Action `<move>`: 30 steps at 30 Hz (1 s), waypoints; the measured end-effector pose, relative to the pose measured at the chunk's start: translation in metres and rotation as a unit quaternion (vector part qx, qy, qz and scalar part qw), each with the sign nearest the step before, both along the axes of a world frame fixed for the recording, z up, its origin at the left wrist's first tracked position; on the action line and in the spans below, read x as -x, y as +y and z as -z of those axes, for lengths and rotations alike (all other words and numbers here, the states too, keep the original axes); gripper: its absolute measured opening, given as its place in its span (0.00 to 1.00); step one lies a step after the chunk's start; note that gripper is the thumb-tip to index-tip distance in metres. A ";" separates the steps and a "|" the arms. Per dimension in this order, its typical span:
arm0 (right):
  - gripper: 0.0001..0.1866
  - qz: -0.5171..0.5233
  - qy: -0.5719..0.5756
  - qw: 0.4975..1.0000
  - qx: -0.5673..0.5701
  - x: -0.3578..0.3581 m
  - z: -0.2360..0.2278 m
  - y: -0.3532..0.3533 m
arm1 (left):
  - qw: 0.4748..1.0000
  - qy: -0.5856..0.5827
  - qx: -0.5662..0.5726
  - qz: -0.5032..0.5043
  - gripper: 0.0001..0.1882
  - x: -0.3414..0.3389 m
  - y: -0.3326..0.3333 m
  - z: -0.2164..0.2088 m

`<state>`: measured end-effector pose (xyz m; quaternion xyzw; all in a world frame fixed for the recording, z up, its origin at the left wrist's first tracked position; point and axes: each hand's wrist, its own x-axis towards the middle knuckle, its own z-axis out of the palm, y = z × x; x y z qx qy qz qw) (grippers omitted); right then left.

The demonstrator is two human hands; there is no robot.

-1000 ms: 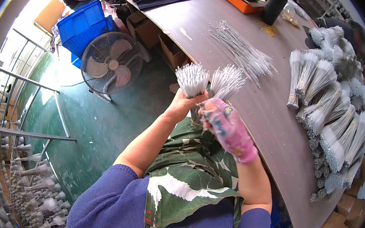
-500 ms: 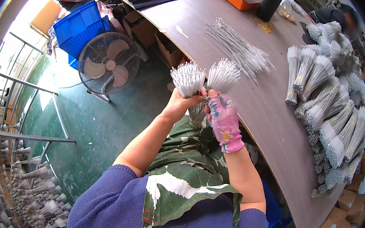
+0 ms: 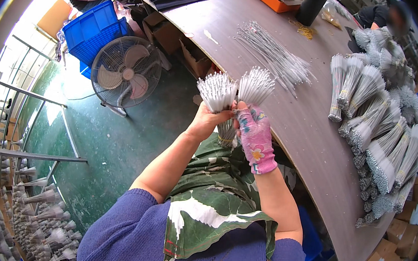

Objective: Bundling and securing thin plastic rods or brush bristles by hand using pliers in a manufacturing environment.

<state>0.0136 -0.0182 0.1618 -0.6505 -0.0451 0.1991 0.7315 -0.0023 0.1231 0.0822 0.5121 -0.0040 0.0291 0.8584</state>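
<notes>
My bare left hand [image 3: 206, 122] is wrapped round a bundle of thin wire brushes [image 3: 216, 91], their white bristly ends fanned upward. My right hand [image 3: 256, 138], in a pink flowered glove with bare fingertips, grips a second such bundle [image 3: 256, 86] close beside it. The hands nearly touch, and the two bundles lean apart at the top. Below the fingers, the banded wire stems [image 3: 226, 134] hang over my camouflage apron [image 3: 215, 164]. Parts of both sets of fingers are hidden behind the bundles.
Loose wire brushes [image 3: 273, 55] lie on the table [image 3: 296, 124]; many tied bundles [image 3: 373, 122] are heaped at its right. A black bottle [image 3: 312, 8] and orange box [image 3: 271, 0] stand at the back. Left are a floor fan [image 3: 126, 73], blue crates [image 3: 90, 29] and a metal rack [image 3: 33, 156]. Other people work farther off.
Both hands keep their hold on the bundles, with hardly any movement. The whole view has shifted slightly.
</notes>
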 end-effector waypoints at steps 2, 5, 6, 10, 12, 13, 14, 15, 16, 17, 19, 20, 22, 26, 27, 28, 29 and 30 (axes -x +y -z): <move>0.13 0.002 0.003 1.000 -0.011 -0.001 0.001 0.000 | 1.000 -0.008 0.008 -0.023 0.11 0.001 -0.004 -0.006; 0.12 0.005 -0.001 1.000 -0.011 -0.001 0.003 0.000 | 1.000 -0.017 0.015 -0.006 0.11 0.002 -0.003 -0.008; 0.12 0.005 0.000 1.000 -0.011 0.000 0.001 0.000 | 1.000 -0.016 0.015 -0.006 0.11 0.002 -0.003 -0.010; 0.13 0.009 0.108 0.992 -0.063 0.001 -0.005 -0.006 | 1.000 -0.002 0.012 -0.011 0.09 0.003 -0.008 -0.022; 0.13 0.001 0.134 0.988 -0.071 0.002 -0.009 -0.015 | 1.000 0.006 0.002 -0.030 0.08 0.004 -0.010 -0.025; 0.14 -0.044 0.130 0.982 -0.129 0.004 -0.018 -0.021 | 0.999 0.018 -0.014 -0.048 0.08 0.005 -0.010 -0.025; 0.15 -0.088 0.126 0.971 -0.185 0.004 -0.029 -0.025 | 0.997 0.030 -0.030 -0.066 0.08 0.004 -0.009 -0.026; 0.15 -0.089 0.126 0.970 -0.185 0.002 -0.046 -0.027 | 0.997 0.030 -0.030 -0.067 0.08 0.003 -0.010 -0.028; 0.16 -0.028 -0.075 0.992 -0.102 -0.003 -0.067 -0.030 | 0.998 0.005 -0.026 -0.053 0.08 0.001 -0.014 -0.030; 0.18 0.031 -0.269 0.962 -0.015 -0.007 -0.076 -0.029 | 0.999 -0.019 -0.026 -0.043 0.08 0.004 -0.014 -0.031; 0.18 0.021 -0.435 0.891 0.132 -0.037 -0.078 -0.026 | 0.999 -0.019 -0.037 -0.027 0.07 0.004 -0.012 -0.031; 0.19 0.006 -0.575 0.772 0.271 -0.051 -0.077 -0.026 | 0.998 -0.016 -0.048 -0.031 0.07 0.004 -0.011 -0.030; 0.18 -0.048 -0.506 0.823 0.255 -0.070 -0.064 -0.028 | 0.996 -0.005 -0.080 -0.046 0.09 0.004 -0.009 -0.026; 0.18 -0.126 -0.443 0.852 0.250 -0.076 -0.067 -0.033 | 0.995 0.006 -0.048 -0.083 0.11 0.003 -0.015 -0.029; 0.19 -0.139 -0.459 0.840 0.253 -0.077 -0.068 -0.033 | 0.994 0.025 -0.057 -0.085 0.11 0.003 -0.015 -0.033; 0.19 -0.139 -0.458 0.840 0.254 -0.078 -0.068 -0.032 | 0.993 0.045 -0.066 -0.087 0.12 0.003 -0.015 -0.035; 0.20 -0.147 -0.470 0.837 0.239 -0.079 -0.068 -0.033 | 0.993 0.045 -0.066 -0.086 0.12 0.001 -0.015 -0.034; 0.20 -0.158 -0.481 0.834 0.221 -0.080 -0.068 -0.032 | 0.993 0.040 -0.071 -0.088 0.11 0.000 -0.013 -0.032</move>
